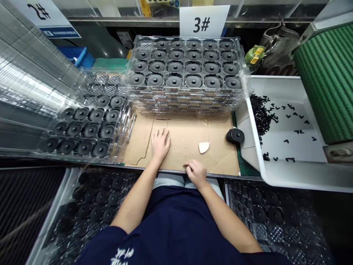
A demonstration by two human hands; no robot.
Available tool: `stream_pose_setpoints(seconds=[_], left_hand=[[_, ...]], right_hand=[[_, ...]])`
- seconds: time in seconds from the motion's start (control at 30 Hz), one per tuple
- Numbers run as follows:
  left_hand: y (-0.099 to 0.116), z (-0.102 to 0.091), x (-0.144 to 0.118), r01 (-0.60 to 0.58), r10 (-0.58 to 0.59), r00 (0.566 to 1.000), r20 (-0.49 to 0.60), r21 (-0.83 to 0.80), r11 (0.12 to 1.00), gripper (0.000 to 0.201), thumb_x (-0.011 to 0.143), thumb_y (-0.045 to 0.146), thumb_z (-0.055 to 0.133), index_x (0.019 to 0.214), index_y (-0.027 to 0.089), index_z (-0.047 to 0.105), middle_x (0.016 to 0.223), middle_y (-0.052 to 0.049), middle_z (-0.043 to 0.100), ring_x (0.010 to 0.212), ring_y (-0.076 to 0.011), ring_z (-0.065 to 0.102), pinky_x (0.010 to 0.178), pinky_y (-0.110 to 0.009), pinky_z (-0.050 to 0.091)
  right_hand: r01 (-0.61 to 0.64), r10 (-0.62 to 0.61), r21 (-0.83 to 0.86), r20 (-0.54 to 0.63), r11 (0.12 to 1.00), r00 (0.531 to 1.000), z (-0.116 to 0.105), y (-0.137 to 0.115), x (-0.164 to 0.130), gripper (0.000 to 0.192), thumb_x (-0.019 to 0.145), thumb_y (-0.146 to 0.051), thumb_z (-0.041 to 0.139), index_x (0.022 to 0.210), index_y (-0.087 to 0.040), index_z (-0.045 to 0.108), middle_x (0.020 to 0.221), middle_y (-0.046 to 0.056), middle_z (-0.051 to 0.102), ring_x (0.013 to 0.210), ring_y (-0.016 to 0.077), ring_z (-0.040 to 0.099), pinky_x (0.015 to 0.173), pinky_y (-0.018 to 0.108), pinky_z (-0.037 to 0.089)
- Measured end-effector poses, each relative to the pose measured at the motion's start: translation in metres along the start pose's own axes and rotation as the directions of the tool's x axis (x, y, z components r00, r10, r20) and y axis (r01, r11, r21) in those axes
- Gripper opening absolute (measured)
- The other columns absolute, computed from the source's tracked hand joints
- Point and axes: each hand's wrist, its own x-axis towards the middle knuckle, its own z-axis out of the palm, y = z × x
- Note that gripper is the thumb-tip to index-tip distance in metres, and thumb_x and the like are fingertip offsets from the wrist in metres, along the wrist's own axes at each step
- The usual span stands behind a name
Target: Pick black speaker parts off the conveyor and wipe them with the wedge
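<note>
My left hand (pixel 160 144) lies palm down on the cardboard sheet (pixel 182 129), fingers stretched out and holding nothing. Close to the front edge of the cardboard, my right hand (pixel 196 173) rests with its fingers curled in; whatever may be inside them is hidden. A small cream-white piece (pixel 203 147), rounded on one side, lies on the cardboard ahead of my right hand. Farther right, a short stack of black round discs (pixel 235 135) leans over beside the white bin, apart from both hands.
Stacked clear trays (pixel 190 99) of black round parts stand at the back. Another clear tray (pixel 91 121), partly filled, sits left. The white bin (pixel 263 162) at right holds small black pieces (pixel 260 114) under a green belt (pixel 328 81). More trays (pixel 102 198) lie below the table edge.
</note>
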Motion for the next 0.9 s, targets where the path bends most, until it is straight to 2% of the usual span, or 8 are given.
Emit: stream_pose_setpoints(seconds=[0.9], left_hand=[[-0.0033, 0.0039, 0.0002, -0.031, 0.029, 0.999, -0.039, -0.036, 0.999, 0.043, 0.093, 0.033, 0.041, 0.131, 0.020, 0.054, 0.146, -0.008, 0.047, 0.138, -0.0312, 0.035, 0.114, -0.048, 0.026]], right_hand=[[-0.007, 0.007, 0.008, 0.005, 1.000, 1.000, -0.0001, -0.0003, 0.0006, 0.025, 0.082, -0.009, 0.046, 0.076, -0.020, 0.067, 0.077, 0.001, 0.067, 0.075, 0.0133, 0.062, 0.071, 0.023, 0.045]])
